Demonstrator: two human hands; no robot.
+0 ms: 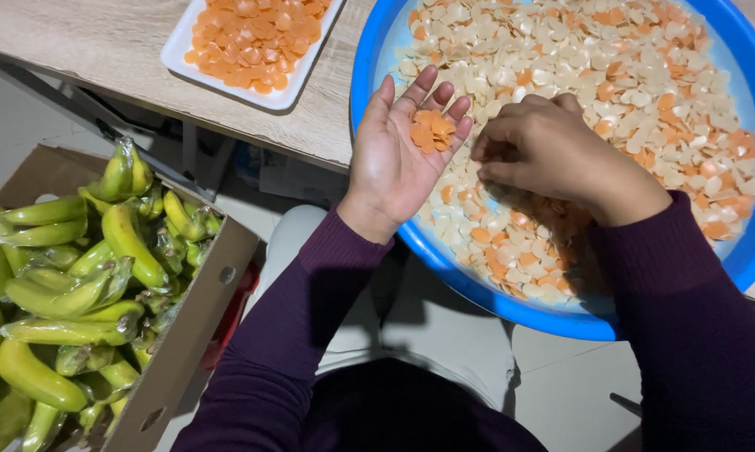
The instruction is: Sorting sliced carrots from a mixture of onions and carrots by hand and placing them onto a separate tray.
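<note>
My left hand (394,155) lies palm up over the near left rim of a big blue basin (367,63), with a small heap of orange chips (432,132) cupped on its fingers. My right hand (553,151) is palm down inside the basin, fingers curled and pinching among the mixed white and orange chips (645,75), just right of the left hand's fingertips. What the right fingers hold is hidden.
A white rectangular tray (176,52) with orange chips sits on the wooden table (101,50) at the upper left. A cardboard box (193,326) full of green bananas (67,285) stands on the floor at the left, beside my knees.
</note>
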